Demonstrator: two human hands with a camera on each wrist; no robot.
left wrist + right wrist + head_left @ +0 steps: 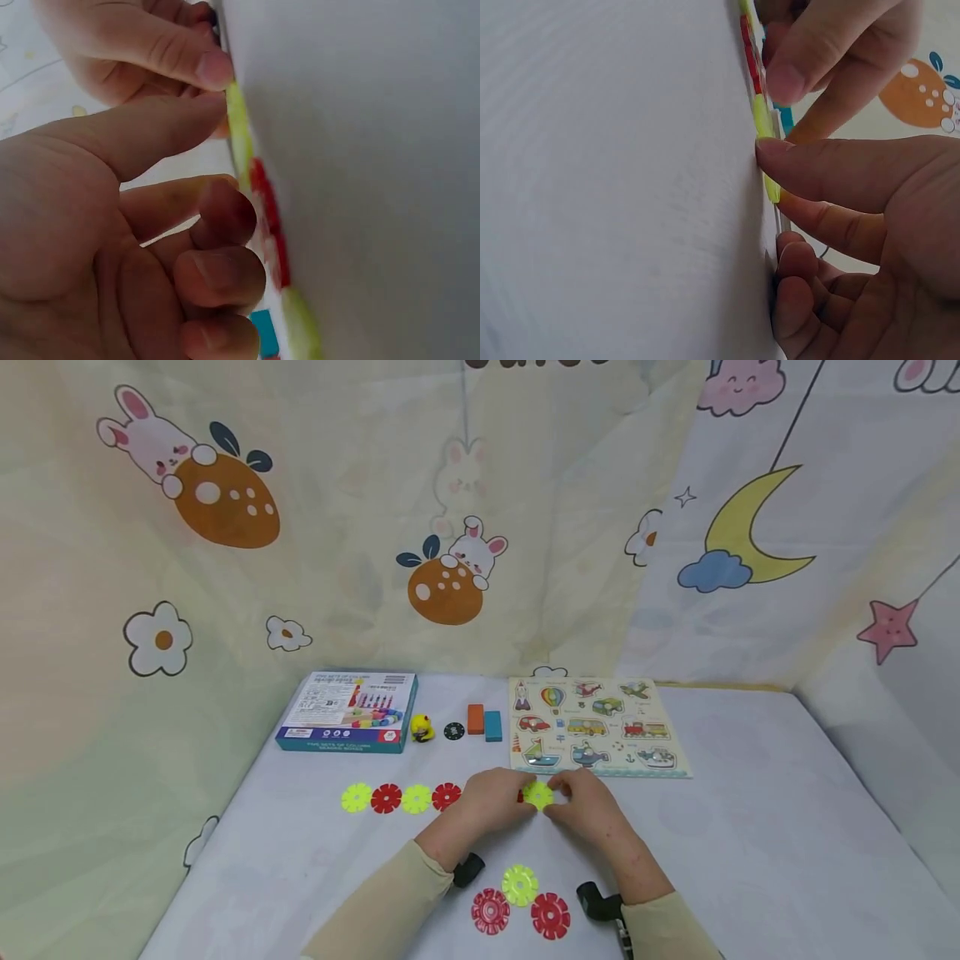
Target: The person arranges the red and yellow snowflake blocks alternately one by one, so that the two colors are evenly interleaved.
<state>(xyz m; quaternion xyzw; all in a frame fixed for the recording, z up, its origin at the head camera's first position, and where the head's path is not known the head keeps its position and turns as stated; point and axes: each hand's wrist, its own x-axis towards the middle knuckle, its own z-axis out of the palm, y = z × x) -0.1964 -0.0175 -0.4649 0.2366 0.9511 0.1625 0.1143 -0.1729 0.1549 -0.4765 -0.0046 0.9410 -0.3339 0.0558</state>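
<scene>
A yellow-green notched plastic disc (pixel 537 796) lies flat on the white table, between the two hands. My left hand (pixel 491 800) has its thumb and index finger at the disc's left side; its other fingers are curled in. On the right side, my right hand (pixel 588 806) pinches the same disc between thumb and index finger. The row continues leftward with a red disc (pixel 446 797), a yellow disc (pixel 416 798), another red disc (pixel 386 798) and a yellow disc (pixel 356 797) at its end. The left hand hides part of this row.
Nearer me lie a yellow disc (pixel 520 885) and two red discs, one (pixel 491 911) left and one (pixel 551 916) right. Behind stand a boxed set (pixel 345 712), a yellow duck figure (pixel 422 727), a black round chip (pixel 453 731), orange (pixel 476 719) and blue (pixel 492 726) blocks, and a vehicle puzzle board (pixel 600 727).
</scene>
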